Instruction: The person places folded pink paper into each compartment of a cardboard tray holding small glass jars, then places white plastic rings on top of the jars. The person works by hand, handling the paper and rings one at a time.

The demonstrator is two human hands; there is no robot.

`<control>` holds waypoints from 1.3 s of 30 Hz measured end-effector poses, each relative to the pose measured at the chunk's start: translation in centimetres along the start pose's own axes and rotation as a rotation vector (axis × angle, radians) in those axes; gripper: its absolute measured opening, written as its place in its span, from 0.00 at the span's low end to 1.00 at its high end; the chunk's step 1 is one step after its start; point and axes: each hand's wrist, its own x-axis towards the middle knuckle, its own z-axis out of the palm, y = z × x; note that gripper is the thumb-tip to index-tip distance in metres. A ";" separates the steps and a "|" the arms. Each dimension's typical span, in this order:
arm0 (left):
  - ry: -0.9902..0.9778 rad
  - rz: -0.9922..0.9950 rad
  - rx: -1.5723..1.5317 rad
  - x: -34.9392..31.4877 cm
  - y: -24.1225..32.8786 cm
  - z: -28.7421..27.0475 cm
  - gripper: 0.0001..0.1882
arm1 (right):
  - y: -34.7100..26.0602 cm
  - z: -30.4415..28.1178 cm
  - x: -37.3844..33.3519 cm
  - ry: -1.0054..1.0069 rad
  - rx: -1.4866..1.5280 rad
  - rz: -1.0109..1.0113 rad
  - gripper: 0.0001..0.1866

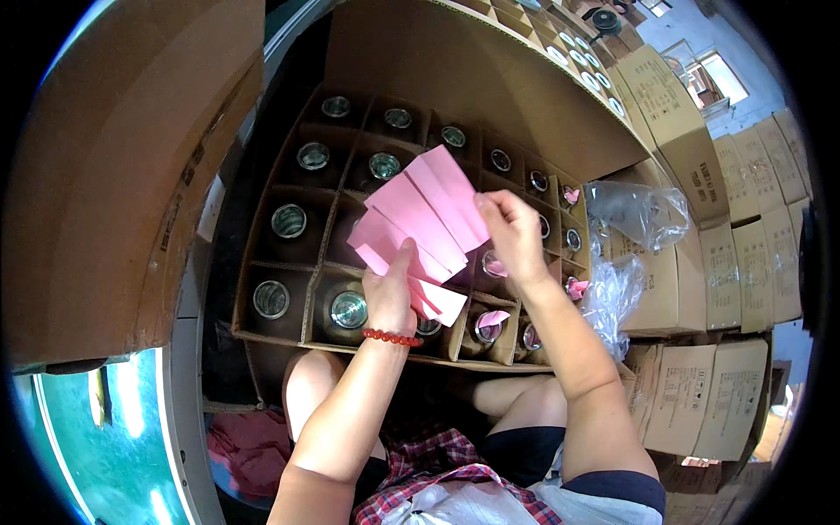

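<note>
Fanned out above an open carton [429, 48] are several pink paper slips [413, 214]. My left hand [390, 293], with a red bead bracelet at the wrist, grips them from below, thumb on top. At the right end of the fan, my right hand [514, 232] pinches the edge of a slip between thumb and fingers. Cardboard dividers split the carton into cells, and clear glass jars [289, 220] stand upright in them, mouths up. Some jars on the right have folded pink paper [493, 318] in their mouths. The slips and my hands hide several middle cells.
Crumpled clear plastic bags [617, 302] lie against the carton's right side. Stacked cardboard boxes [700, 394] line the right. A tall cardboard panel [131, 175] stands at the left, above a green surface [105, 446]. Another divided carton with white-topped items [577, 57] sits beyond.
</note>
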 end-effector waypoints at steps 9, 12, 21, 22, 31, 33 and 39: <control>0.014 -0.022 0.002 -0.3 0.0 0.2 0.20 | -0.3 -1.7 7.0 -0.257 0.223 0.171 0.16; 0.019 0.016 -0.024 -0.2 0.5 0.3 0.20 | -1.6 0.4 4.9 -0.422 0.178 0.101 0.25; 0.039 0.036 -0.016 0.0 0.7 0.0 0.18 | 0.1 1.3 3.9 -0.157 0.176 0.044 0.09; 0.047 0.014 -0.009 -0.1 0.6 0.1 0.18 | 0.4 0.8 4.7 -0.030 -0.010 -0.072 0.10; 0.009 -0.052 -0.019 -0.2 0.1 0.2 0.18 | 9.6 -1.5 17.0 -0.035 -0.148 -0.098 0.18; 0.011 -0.074 -0.001 -0.4 0.4 0.5 0.18 | 11.2 -0.5 18.1 -0.082 -0.287 -0.046 0.18; 0.032 -0.080 0.008 -0.7 0.6 0.3 0.18 | 9.4 2.3 18.4 -0.168 -1.132 -0.153 0.13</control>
